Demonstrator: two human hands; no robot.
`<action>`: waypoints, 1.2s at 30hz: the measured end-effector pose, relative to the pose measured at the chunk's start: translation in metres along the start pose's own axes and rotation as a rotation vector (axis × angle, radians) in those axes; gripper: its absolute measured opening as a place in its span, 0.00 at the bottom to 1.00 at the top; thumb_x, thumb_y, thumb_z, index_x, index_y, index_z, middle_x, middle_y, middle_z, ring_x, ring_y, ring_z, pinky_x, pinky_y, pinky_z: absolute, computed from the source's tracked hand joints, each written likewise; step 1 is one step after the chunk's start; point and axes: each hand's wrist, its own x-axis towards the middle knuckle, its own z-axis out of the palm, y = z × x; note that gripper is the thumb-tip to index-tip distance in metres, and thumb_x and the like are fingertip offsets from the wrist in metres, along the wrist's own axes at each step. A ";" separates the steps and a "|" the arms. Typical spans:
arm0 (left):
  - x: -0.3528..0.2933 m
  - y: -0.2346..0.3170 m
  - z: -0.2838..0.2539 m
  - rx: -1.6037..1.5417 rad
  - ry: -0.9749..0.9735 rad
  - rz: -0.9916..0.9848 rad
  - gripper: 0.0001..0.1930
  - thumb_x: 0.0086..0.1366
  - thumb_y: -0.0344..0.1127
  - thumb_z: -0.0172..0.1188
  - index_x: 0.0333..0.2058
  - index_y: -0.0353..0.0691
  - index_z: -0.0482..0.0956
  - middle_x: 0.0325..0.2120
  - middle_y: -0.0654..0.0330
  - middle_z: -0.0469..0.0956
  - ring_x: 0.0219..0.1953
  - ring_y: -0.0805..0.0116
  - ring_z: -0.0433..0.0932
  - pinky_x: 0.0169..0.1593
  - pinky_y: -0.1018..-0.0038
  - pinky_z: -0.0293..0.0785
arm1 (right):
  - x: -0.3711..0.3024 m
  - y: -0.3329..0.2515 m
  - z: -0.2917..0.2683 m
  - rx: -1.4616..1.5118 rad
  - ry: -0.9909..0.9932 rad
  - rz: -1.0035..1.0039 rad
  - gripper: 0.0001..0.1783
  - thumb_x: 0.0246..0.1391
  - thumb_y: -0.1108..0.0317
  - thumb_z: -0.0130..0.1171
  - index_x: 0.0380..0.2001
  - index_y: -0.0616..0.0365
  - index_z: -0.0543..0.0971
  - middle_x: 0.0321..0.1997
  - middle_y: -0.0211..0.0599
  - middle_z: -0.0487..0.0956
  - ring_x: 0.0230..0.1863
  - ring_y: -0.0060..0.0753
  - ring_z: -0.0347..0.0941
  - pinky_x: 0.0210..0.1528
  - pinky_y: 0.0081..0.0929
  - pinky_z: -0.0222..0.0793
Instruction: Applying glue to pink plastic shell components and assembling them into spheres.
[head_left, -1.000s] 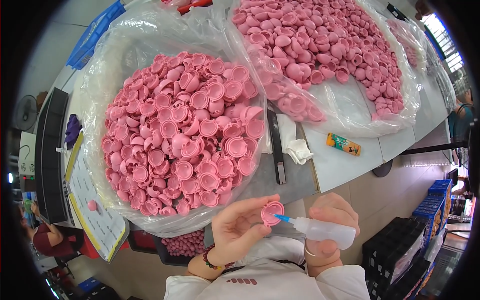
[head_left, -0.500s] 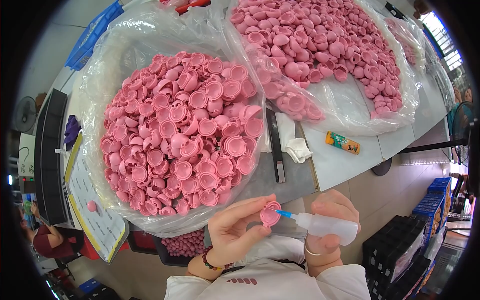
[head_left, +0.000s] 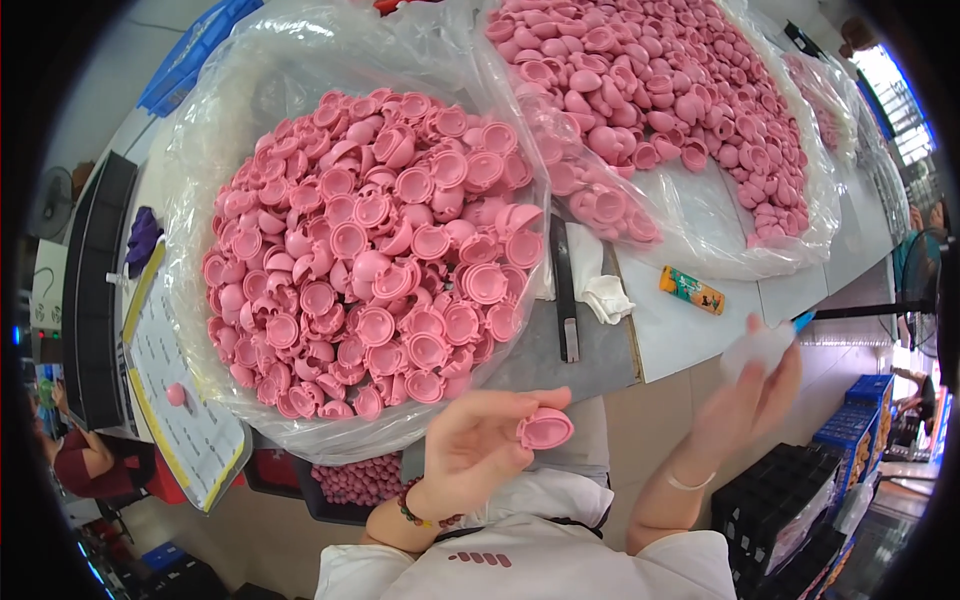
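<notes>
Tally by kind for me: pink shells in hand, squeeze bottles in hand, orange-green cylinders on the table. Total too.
Pink shell, left hand: 1
Squeeze bottle, right hand: 1
Orange-green cylinder, table: 1
Total: 3

Between three and four o'clock we see the right hand [head_left: 745, 395] blurred, its fingers and the pale bottle [head_left: 757, 350] smeared together, so we cannot make out exactly how they meet. The left hand [head_left: 470, 440], near six o'clock, hides part of the pink cup's [head_left: 547, 429] edge. At one o'clock the top edge cuts off the big pink heap [head_left: 650, 85]; at six, the lower edge crops our white shirt [head_left: 550, 565]. The marks on the sheet [head_left: 225, 455] at eight o'clock are too small for us to read.
</notes>
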 end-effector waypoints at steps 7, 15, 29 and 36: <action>0.002 0.002 0.003 -0.383 0.080 -0.218 0.16 0.57 0.28 0.54 0.44 0.41 0.64 0.48 0.45 0.67 0.40 0.54 0.74 0.44 0.62 0.72 | 0.065 0.083 -0.044 -0.156 -0.123 0.213 0.23 0.48 0.76 0.55 0.49 0.69 0.63 0.44 0.43 0.73 0.43 0.29 0.70 0.49 0.22 0.63; 0.001 0.014 0.005 0.213 0.126 -0.044 0.22 0.50 0.27 0.63 0.43 0.34 0.66 0.43 0.43 0.69 0.42 0.60 0.72 0.45 0.67 0.70 | 0.053 0.060 -0.034 -0.295 0.185 -0.038 0.24 0.43 0.76 0.59 0.45 0.65 0.66 0.47 0.39 0.66 0.43 0.29 0.65 0.45 0.25 0.62; -0.009 0.012 0.013 -0.009 0.012 -0.180 0.22 0.53 0.22 0.57 0.47 0.26 0.63 0.45 0.44 0.69 0.49 0.62 0.70 0.52 0.70 0.66 | 0.146 0.061 0.093 -0.786 -0.708 -0.448 0.16 0.41 0.74 0.52 0.38 0.59 0.72 0.38 0.40 0.73 0.44 0.42 0.68 0.45 0.32 0.64; -0.010 0.013 0.012 0.062 0.171 -0.176 0.22 0.52 0.34 0.62 0.43 0.31 0.66 0.39 0.45 0.74 0.37 0.65 0.76 0.38 0.71 0.75 | 0.135 0.063 0.085 -0.870 -0.674 -0.453 0.09 0.43 0.72 0.53 0.31 0.60 0.75 0.36 0.40 0.73 0.41 0.41 0.69 0.42 0.33 0.65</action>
